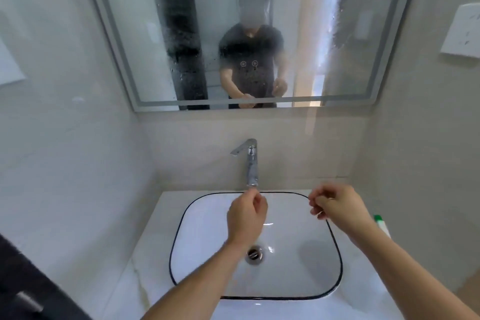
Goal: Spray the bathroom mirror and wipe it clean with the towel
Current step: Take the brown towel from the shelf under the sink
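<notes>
The bathroom mirror hangs on the wall above the sink, its glass misted and streaked with droplets. My left hand hovers over the white basin just below the tap, fingers loosely curled and holding nothing. My right hand is at the same height over the basin's right rim, fingers also curled and empty. A spray bottle with a green top stands on the counter at the right, mostly hidden behind my right forearm. No towel shows in the view.
A chrome tap rises behind the white, black-rimmed basin with its drain. A white wall socket sits right of the mirror. Something dark fills the lower left corner. Tiled walls close in on both sides.
</notes>
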The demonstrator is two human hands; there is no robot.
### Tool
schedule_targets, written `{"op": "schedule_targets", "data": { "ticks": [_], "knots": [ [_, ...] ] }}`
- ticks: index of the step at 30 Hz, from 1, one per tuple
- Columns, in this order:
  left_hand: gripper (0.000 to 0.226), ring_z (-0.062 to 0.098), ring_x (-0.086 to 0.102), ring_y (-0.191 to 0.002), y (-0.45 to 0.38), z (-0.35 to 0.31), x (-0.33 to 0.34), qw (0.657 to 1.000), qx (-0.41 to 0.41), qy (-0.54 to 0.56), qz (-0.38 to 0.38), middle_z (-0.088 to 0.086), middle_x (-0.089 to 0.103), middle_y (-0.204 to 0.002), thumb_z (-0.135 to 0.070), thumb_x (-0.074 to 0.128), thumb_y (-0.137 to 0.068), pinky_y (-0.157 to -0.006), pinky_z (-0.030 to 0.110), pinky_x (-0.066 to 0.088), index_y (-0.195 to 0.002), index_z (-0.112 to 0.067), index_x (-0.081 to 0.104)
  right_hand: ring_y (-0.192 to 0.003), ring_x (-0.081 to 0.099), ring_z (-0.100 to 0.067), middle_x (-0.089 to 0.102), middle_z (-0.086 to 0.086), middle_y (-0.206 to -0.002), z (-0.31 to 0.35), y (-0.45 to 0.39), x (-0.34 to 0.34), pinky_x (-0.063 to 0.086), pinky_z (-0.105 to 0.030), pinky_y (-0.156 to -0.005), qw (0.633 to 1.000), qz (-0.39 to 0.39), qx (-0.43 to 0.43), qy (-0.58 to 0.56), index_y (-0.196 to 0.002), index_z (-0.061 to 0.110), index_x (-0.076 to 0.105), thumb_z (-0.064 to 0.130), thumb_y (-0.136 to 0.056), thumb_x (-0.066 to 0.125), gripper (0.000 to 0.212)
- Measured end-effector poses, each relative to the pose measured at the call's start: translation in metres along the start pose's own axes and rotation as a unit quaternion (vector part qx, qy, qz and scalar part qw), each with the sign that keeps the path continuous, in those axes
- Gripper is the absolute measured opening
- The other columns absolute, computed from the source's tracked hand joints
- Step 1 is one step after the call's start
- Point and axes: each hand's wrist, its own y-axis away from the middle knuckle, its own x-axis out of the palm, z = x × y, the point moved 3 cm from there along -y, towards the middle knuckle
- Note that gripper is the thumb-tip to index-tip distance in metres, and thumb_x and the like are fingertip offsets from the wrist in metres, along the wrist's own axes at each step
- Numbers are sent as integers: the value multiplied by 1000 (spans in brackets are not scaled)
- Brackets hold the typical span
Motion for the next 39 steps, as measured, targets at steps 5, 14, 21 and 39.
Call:
{"op": "schedule_targets", "data": {
  "ticks": [5,14,21,39],
  "knots": [
    [22,27,63,-103,-35,185,-114,949,-227,-209,58,5,67,-108,-23,62,-87,-76,29,47,-105,-12,62,-54,67,-16,68,-7,-68,49,-29,83,53,-27,-54,999,45,-27,-7,-73,7,67,-12,-86,48,30],
    [6,26,66,-87,-48,248,-147,967,-239,-88,-21,1,70,-87,-18,61,-90,-71,30,49,-89,-14,65,-56,68,-13,69,-5,-68,66,-47,181,54,-27,-56,995,98,-6,21,-74,9,67,-10,-86,50,28],
    [17,12,49,-59,-37,118,-102,997,-16,71,24,-8,54,-64,-22,58,-94,-57,26,43,-78,-21,56,-58,67,-17,69,-9,-73,53,-29,170,54,-26,-57,999,43,12,15,-79,4,68,-1,-90,57,16],
    [24,20,61,-62,283,91,114,919,27,15,394,0,64,-64,-18,47,-96,-59,42,49,-74,-16,56,-68,72,-27,74,-15,-72,-233,218,92,63,-47,-74,953,-9,304,-16,-82,-5,66,11,-78,56,20]
  ]
}}
